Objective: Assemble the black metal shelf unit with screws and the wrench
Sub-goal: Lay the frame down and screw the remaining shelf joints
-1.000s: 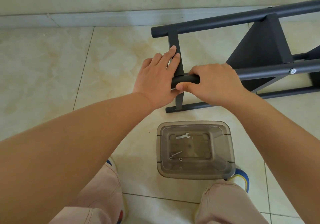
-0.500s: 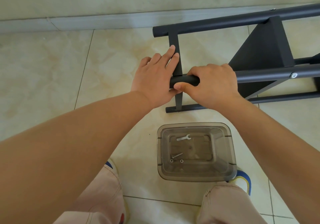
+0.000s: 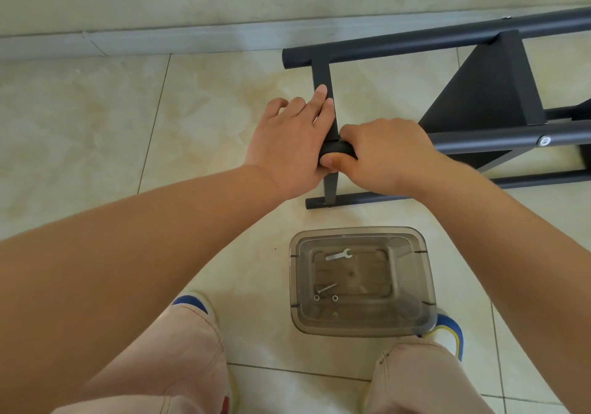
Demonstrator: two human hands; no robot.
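Hands meet at the middle of the frame, over the near end of a black metal shelf unit (image 3: 479,90) that lies on its side across the upper right. The right hand (image 3: 388,158) is curled over the end of a round black tube (image 3: 335,150), its thumb tucked under the tube's rounded tip and its fingers wrapped over the top, so it grips the tube. The left hand (image 3: 292,140) rests just beside it with straight, slightly spread fingers; the index and middle fingers lie along the flat upright crossbar (image 3: 323,71), while the heel of the hand touches the tube's end. That crossbar runs from a long tube at the top of the frame down to a thinner bar (image 3: 355,201) on the floor near the middle. A silver bolt head (image 3: 544,141) shows on the gripped tube toward the right edge.

Below the hands, at lower centre, stands a clear smoky plastic box (image 3: 428,285). On its bottom lie a small silver wrench (image 3: 339,255) near the far side, and a long screw (image 3: 327,288) with two small round nuts (image 3: 334,298) nearer the person. All of these are apart from both hands.

The floor is pale glossy tile (image 3: 96,126), with a grey skirting along the top. At the bottom of the frame are the person's knees in light trousers and the toes of two shoes with blue trim.
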